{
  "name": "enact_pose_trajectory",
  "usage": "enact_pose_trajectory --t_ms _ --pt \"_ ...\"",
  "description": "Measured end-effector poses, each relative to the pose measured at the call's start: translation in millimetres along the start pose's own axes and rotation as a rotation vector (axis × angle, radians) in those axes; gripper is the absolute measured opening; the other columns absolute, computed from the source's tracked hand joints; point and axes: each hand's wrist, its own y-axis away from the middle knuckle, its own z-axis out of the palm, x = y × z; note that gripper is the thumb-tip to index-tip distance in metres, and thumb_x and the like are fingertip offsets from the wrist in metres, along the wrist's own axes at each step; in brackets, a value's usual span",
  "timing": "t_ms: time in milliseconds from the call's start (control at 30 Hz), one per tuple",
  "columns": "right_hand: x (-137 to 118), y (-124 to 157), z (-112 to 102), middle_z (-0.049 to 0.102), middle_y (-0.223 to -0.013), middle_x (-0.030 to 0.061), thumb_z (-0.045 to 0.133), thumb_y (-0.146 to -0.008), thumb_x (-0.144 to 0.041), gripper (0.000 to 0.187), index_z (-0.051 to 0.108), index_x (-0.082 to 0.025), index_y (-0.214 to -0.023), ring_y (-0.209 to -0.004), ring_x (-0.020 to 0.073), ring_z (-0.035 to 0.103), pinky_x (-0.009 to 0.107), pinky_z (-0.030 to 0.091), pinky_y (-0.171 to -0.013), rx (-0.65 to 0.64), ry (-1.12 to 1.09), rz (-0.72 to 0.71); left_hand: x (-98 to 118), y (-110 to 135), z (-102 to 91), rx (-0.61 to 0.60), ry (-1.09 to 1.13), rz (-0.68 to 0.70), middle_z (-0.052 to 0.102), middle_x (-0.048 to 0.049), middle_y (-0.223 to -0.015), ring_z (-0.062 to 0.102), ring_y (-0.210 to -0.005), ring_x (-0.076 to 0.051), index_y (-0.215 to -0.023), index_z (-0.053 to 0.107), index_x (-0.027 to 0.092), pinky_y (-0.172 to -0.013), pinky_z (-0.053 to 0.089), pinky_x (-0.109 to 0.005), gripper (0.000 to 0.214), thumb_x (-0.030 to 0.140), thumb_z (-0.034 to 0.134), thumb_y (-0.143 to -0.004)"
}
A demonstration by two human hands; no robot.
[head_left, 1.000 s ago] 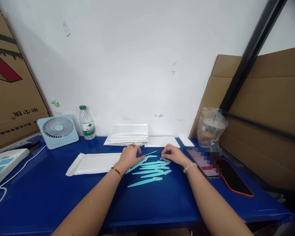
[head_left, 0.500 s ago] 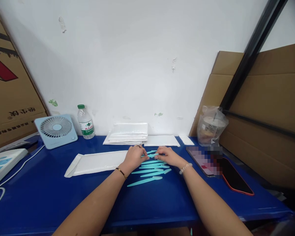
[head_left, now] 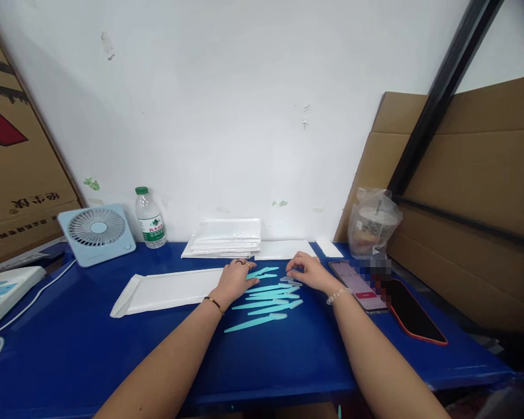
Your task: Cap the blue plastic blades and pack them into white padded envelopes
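Observation:
Several turquoise eyebrow razors (head_left: 262,321) lie side by side on the blue table, their handles toward the left. My left hand (head_left: 238,279) has its fingers closed at the handle end of the far razors (head_left: 266,271); its palm is over the near end of a long white padded packet. A little to the right, my right hand (head_left: 308,272) is in a pinch, with a small translucent blade cap (head_left: 290,281) at its fingertips. The exact contact there is partly hidden by the fingers.
Clear-wrapped white packs (head_left: 227,235) stand stacked against the wall, near a flat white packet (head_left: 283,249). A blue fan (head_left: 98,233) and a water bottle (head_left: 151,221) are at left. Two phones (head_left: 417,311) and a bagged drink cup (head_left: 373,227) sit at right.
My right hand has moved slightly right, away from my left hand, with the translucent cap now showing at its fingertips. My left hand stays around the far razors.

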Motion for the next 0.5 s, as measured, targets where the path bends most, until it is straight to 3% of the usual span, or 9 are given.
enact_pose_trajectory --t_ms 133,233,333,500 --pt "-11 1 6 0.055 -0.085 0.0018 0.07 -0.07 -0.036 0.013 0.069 -0.025 -0.077 -0.09 0.022 0.051 0.039 0.028 -0.085 -0.14 0.039 -0.082 1 0 1.5 -0.072 0.023 0.045 0.062 -0.0027 -0.101 0.053 -0.099 -0.023 -0.099 0.064 0.028 -0.082 0.038 -0.032 0.025 0.039 0.055 -0.079" --pt "-14 1 10 0.056 -0.086 0.0019 0.069 -0.071 -0.031 0.01 0.067 -0.022 -0.076 -0.092 0.0221 0.051 0.038 0.028 -0.084 -0.191 0.024 -0.105 6 3 -1.3 -0.05 0.046 0.069 0.062 -0.0029 -0.104 0.053 -0.099 -0.022 -0.102 0.063 0.028 -0.084 0.038 -0.032 0.028 0.041 0.053 -0.08" --pt "-17 1 11 0.056 -0.086 0.0017 0.066 -0.075 -0.031 0.011 0.065 -0.021 -0.076 -0.087 0.0199 0.052 0.037 0.029 -0.084 -0.18 -0.025 -0.093 12 5 -5.3 -0.021 0.081 0.14 0.063 -0.0025 -0.104 0.053 -0.099 -0.021 -0.1 0.064 0.026 -0.085 0.036 -0.032 0.03 0.045 0.05 -0.082" --pt "-24 -1 8 0.055 -0.084 0.0005 0.067 -0.075 -0.033 0.011 0.065 -0.021 -0.075 -0.081 0.0166 0.052 0.035 0.03 -0.084 -0.1 -0.076 -0.09 21 5 -10.7 -0.034 0.081 0.174 0.067 -0.0001 -0.083 0.057 -0.082 -0.017 -0.081 0.066 0.023 -0.078 0.036 -0.03 0.018 0.033 0.051 -0.083"
